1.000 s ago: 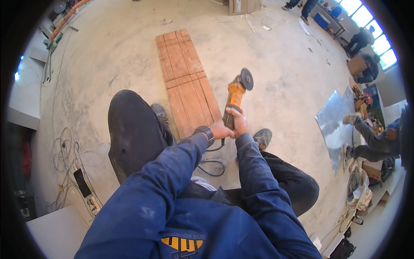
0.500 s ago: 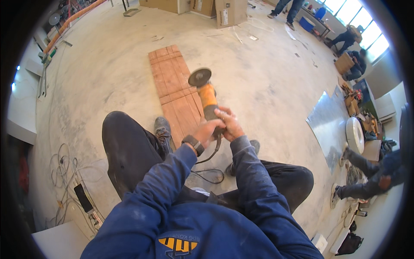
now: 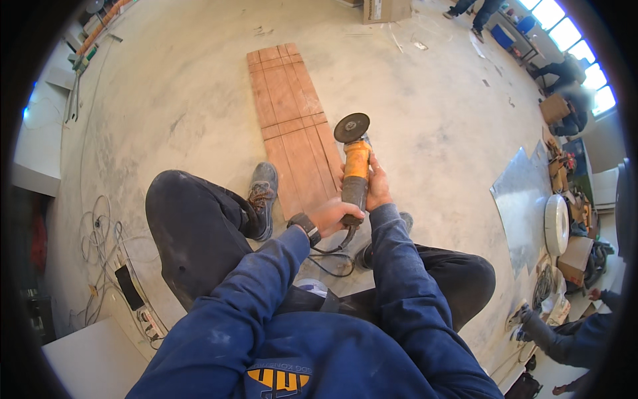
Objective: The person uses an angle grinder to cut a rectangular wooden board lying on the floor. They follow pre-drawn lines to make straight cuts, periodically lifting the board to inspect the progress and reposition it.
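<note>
Between my knees I hold up a yellow and black angle grinder with a dark round disc at its far end, tilted up. My left hand grips the rear of the black handle, its thumb lying across it. Around the right side of the body, near the yellow part, my right hand is wrapped; some of its fingers are hidden behind the tool. From the rear end a black cord loops down toward the floor. Below the grinder lies a long reddish-brown wooden panel marked by dark lines or grooves.
Tangled cables and a power strip lie on the left. At right are a metal sheet, a white roll and piled materials. A cardboard box stands at the back. Other people are along the right side.
The grinder has moved to the right and its disc faces me more. My right hand has shifted forward along the body, while my left has stayed at the rear. My view has tilted.
</note>
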`<state>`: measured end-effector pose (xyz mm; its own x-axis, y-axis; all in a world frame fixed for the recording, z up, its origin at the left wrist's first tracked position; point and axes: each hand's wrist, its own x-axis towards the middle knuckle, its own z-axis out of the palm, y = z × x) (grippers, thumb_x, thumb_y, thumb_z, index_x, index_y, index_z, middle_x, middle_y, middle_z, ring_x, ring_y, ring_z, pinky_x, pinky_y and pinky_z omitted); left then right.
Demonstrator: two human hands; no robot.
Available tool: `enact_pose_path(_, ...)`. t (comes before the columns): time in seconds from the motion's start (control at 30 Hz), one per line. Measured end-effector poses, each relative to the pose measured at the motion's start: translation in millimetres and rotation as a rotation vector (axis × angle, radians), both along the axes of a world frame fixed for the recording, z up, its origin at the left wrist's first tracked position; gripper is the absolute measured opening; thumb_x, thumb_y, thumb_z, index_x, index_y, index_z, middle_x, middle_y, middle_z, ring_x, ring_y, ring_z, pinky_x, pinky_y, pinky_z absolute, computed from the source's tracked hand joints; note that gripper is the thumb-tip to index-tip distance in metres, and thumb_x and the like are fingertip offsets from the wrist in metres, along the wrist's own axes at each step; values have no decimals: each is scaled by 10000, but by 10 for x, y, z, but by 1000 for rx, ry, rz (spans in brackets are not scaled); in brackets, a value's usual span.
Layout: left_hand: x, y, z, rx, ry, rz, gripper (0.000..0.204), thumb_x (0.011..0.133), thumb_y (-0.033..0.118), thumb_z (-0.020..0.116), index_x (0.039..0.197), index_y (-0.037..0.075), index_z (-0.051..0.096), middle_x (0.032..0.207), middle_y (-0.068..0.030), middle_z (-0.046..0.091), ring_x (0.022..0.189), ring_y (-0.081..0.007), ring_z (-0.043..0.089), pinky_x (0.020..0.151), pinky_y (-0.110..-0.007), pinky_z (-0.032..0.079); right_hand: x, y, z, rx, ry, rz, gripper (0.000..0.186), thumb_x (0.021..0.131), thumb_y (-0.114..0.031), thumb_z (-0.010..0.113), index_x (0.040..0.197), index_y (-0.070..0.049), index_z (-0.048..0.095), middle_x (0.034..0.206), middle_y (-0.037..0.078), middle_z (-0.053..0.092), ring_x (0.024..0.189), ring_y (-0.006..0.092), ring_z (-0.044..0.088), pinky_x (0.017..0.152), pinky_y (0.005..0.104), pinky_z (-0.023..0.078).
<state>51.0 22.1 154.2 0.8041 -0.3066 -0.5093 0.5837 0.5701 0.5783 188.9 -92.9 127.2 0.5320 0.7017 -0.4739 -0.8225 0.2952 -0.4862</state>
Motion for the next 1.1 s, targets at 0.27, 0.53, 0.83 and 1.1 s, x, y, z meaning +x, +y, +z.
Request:
enact_pose_path(0.27,179,-75,-3,495,142,-31,446,731,169,815,1123,35,650,931,-70,700,816,-178,692,726,-361,576,-136,2,-248,-204,-90,-252,495,1055,-511,450,1214,-65,595,962,89,678,789,255,688,718,405,595)
enact_pose_path(0.53,140,-160,-225,818,-130,-11,474,679,182,832,1094,11,679,946,-99,733,808,-186,711,712,-328,578,-208,23,-210,-348,-127,-280,485,1052,-528,510,1212,-81,607,946,68,671,768,211,670,689,379,587)
enact_pose_path(0.83,68,-268,-332,754,-135,40,515,663,167,816,1124,7,648,953,-105,723,886,-221,708,782,-356,566,-197,10,-254,-404,-71,-188,473,1035,-516,532,1207,-81,601,918,68,666,731,224,665,656,369,574)
enact_pose_path(1.1,48,-386,-422,630,-190,284,457,678,123,816,1076,6,625,925,-76,702,861,-207,696,748,-343,560,-135,28,-270,-620,-462,102,543,763,-118,808,1239,-31,561,988,83,668,864,190,670,729,343,572)
